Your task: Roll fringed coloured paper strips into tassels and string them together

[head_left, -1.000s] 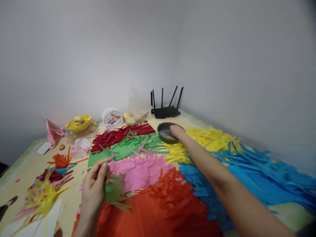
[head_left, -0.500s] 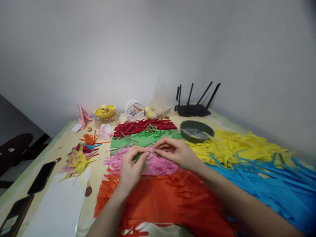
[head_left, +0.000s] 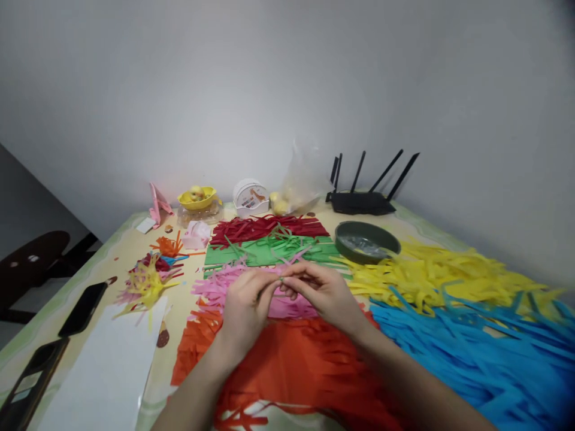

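My left hand (head_left: pixel 246 305) and my right hand (head_left: pixel 321 293) meet fingertip to fingertip above the fringed sheets, both closed in a pinch. Between them shows a tiny bit of a green strip (head_left: pixel 281 279); the rest of it is hidden by the fingers. Directly beneath lies the pink fringed sheet (head_left: pixel 209 287). Nearer to me the orange-red fringed sheet (head_left: pixel 291 365) spreads under my forearms. Beyond the hands are the green fringed sheet (head_left: pixel 220 255) and the dark red fringed sheet (head_left: pixel 265 228).
Yellow fringe (head_left: pixel 431 272) and blue fringe (head_left: pixel 462 341) cover the right side. A dark green round tray (head_left: pixel 367 257) and a black router (head_left: pixel 362 203) stand behind. At left lie a multicoloured strip bundle (head_left: pixel 148 284), white sheet (head_left: pixel 99 365) and black phone (head_left: pixel 84 308).
My hands have drawn together, fingertips now touching around the green bit. The whole view has shifted slightly, so the table's things appear a little further right.
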Motion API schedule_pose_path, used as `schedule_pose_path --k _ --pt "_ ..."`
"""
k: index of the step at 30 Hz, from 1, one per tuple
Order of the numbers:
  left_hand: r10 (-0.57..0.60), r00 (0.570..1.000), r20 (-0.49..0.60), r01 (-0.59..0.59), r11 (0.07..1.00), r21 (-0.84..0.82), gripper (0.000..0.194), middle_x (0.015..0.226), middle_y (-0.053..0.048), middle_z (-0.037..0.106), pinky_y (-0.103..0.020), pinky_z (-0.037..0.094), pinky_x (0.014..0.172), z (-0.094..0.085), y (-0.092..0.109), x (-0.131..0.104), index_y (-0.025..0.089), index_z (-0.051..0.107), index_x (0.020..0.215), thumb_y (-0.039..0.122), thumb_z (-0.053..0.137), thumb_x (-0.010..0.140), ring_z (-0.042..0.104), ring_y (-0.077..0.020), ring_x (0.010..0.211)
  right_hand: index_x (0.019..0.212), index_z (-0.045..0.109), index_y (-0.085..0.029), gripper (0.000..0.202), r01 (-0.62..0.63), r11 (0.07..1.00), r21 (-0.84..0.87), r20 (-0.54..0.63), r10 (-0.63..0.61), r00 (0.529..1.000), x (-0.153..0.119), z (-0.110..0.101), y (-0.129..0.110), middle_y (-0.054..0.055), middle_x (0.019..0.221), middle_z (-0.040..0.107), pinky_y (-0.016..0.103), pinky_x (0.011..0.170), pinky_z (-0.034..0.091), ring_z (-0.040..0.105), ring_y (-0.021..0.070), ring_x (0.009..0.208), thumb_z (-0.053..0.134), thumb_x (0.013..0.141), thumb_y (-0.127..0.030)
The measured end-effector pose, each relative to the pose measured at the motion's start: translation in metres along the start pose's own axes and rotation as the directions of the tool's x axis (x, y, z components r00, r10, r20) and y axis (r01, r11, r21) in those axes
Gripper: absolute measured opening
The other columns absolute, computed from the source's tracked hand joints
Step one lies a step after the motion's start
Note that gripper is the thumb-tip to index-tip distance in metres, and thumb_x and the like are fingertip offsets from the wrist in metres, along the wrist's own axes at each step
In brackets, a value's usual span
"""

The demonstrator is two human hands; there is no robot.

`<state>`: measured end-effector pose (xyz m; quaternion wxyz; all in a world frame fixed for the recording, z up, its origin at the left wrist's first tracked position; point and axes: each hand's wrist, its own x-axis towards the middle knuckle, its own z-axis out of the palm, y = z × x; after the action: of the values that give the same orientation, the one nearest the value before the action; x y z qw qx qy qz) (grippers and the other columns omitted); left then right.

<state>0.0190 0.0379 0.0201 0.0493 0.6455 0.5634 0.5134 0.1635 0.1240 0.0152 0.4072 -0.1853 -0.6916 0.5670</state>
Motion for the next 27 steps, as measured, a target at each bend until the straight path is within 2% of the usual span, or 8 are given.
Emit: schedule_pose_path --k 3,6,11,14,17,22,25,27 --pt "-0.085 0.996 0.001 0.085 0.996 -0.032 0.009 0.082 -0.005 0.072 -0.026 0.05 0.072 0.004 -0.003 0.0 0.019 0.069 0.088 0.022 0.061 0.085 0.066 -0.0166 0.076 0.084 0.066 -0.016 0.022 -0.022 0.999 -0.044 0.012 0.023 1.0 0.001 -0.002 0.005 0.001 0.063 0.065 0.025 0.054 0.052 0.06 0.012 0.055 0.065 0.082 -0.038" --pt "-0.198 0.98 0.008 0.198 0.973 -0.118 0.006 0.076 -0.002 0.07 -0.022 0.049 0.066 0.006 -0.003 0.001 0.017 0.065 0.083 0.023 0.064 0.082 0.065 -0.0138 0.07 0.089 0.065 -0.015 0.026 -0.081 0.996 0.029 0.031 0.08 0.996 0.002 -0.003 0.009 0.0 0.06 0.063 0.023 0.051 0.049 0.057 0.0103 0.051 0.066 0.081 -0.039" --pt "-0.24 0.971 0.023 0.239 0.95 -0.199 0.01 0.07 -0.001 0.068 -0.02 0.048 0.059 0.007 0.0 0.001 0.017 0.062 0.077 0.024 0.063 0.083 0.064 -0.0119 0.063 0.083 0.065 -0.014 0.029 -0.156 0.979 0.134 0.109 0.142 0.984 0.005 -0.006 0.007 -0.003 0.051 0.056 0.02 0.042 0.04 0.051 0.0081 0.044 0.068 0.078 -0.043" --pt "-0.302 0.953 0.033 0.296 0.901 -0.317 0.01 0.069 -0.001 0.068 -0.021 0.05 0.059 0.01 0.001 0.0 0.016 0.061 0.078 0.025 0.065 0.082 0.066 -0.013 0.063 0.084 0.068 -0.013 0.035 -0.204 0.969 0.14 0.159 0.182 0.97 0.007 -0.01 0.004 -0.004 0.048 0.054 0.02 0.04 0.037 0.049 0.0081 0.041 0.071 0.073 -0.047" --pt "-0.349 0.937 0.032 0.33 0.848 -0.416 0.013 0.067 -0.001 0.068 -0.022 0.052 0.061 0.013 0.0 0.0 0.016 0.058 0.077 0.024 0.068 0.079 0.067 -0.0136 0.062 0.083 0.069 -0.013 0.037 -0.206 0.971 0.118 0.157 0.187 0.97 0.005 -0.012 0.0 -0.004 0.047 0.053 0.02 0.039 0.036 0.047 0.0079 0.041 0.07 0.073 -0.049" --pt "-0.33 0.943 0.035 0.312 0.847 -0.431 0.013 0.066 -0.001 0.07 -0.02 0.051 0.058 0.014 0.001 -0.001 0.016 0.058 0.074 0.024 0.068 0.078 0.068 -0.0134 0.061 0.083 0.066 -0.015 0.031 -0.151 0.988 0.039 0.076 0.148 0.986 0.0 -0.011 -0.007 -0.004 0.051 0.052 0.02 0.041 0.034 0.044 0.0075 0.044 0.069 0.075 -0.045" --pt "-0.281 0.959 0.021 0.27 0.894 -0.357 0.012 0.068 -0.002 0.071 -0.02 0.051 0.059 0.014 0.001 -0.002 0.016 0.061 0.074 0.024 0.069 0.078 0.069 -0.0135 0.063 0.082 0.064 -0.015 0.029 -0.144 0.99 0.001 0.134 0.143 0.981 0.0 -0.012 -0.01 -0.006 0.048 0.047 0.02 0.042 0.032 0.041 0.0072 0.043 0.066 0.077 -0.043" --pt "-0.261 0.965 0.023 0.254 0.91 -0.327 0.012 0.071 -0.002 0.071 -0.021 0.052 0.062 0.014 0.001 -0.002 0.016 0.063 0.077 0.024 0.071 0.076 0.069 -0.0137 0.066 0.081 0.064 -0.014 0.027 -0.118 0.992 -0.046 0.127 0.122 0.984 0.0 -0.013 -0.01 -0.006 0.048 0.045 0.02 0.043 0.031 0.04 0.0069 0.043 0.065 0.078 -0.041"
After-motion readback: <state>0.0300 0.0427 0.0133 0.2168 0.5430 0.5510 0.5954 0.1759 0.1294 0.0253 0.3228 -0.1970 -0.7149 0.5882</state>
